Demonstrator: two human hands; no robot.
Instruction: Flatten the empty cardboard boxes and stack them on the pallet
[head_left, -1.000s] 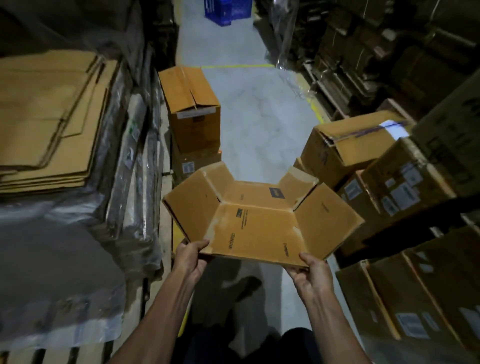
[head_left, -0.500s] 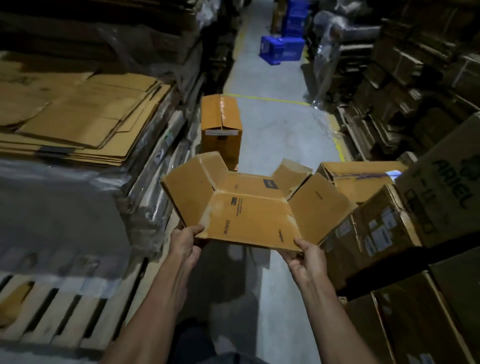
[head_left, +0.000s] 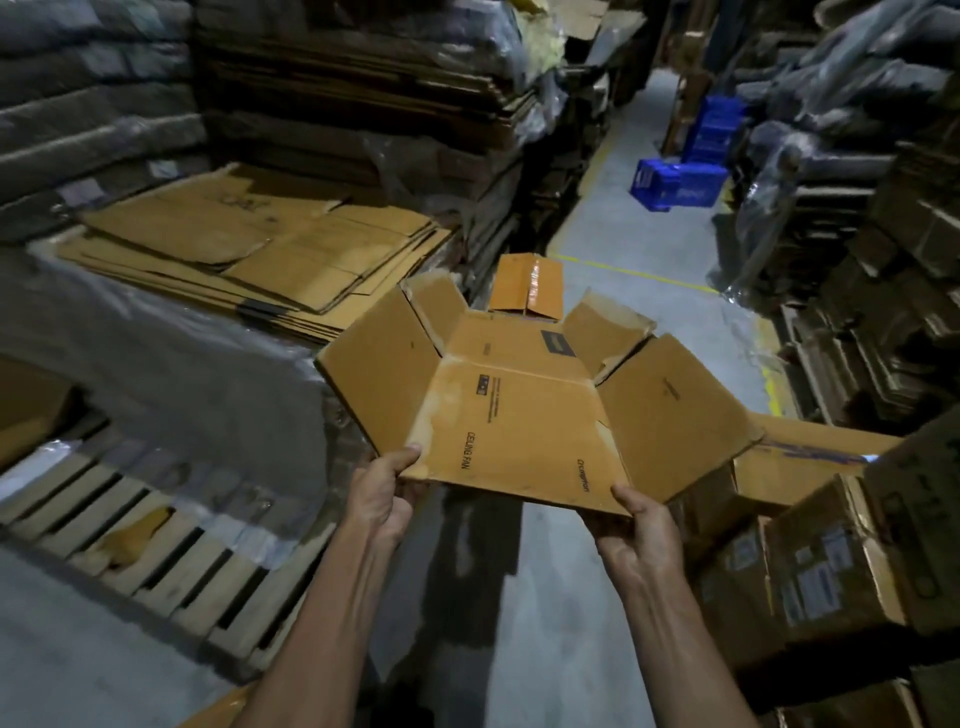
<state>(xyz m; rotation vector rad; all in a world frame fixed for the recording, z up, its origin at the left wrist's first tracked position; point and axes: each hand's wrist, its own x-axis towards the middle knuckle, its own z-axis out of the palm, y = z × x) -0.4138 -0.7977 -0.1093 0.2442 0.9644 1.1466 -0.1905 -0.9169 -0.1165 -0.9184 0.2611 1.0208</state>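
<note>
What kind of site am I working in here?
Most likely a warehouse aisle for cardboard: flattened cartons stacked on a wooden pallet, wrapped bundles of cardboard piled high, yellow floor line.

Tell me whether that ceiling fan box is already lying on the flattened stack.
No, the ceiling fan box is held in the air by the left hand and right hand, short of the flattened stack.

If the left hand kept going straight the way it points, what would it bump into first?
Probably the flattened box itself: the left hand already grips its near corner and points forward under it. Past that, perhaps the upright box on the floor, though depth is unclear.
</note>
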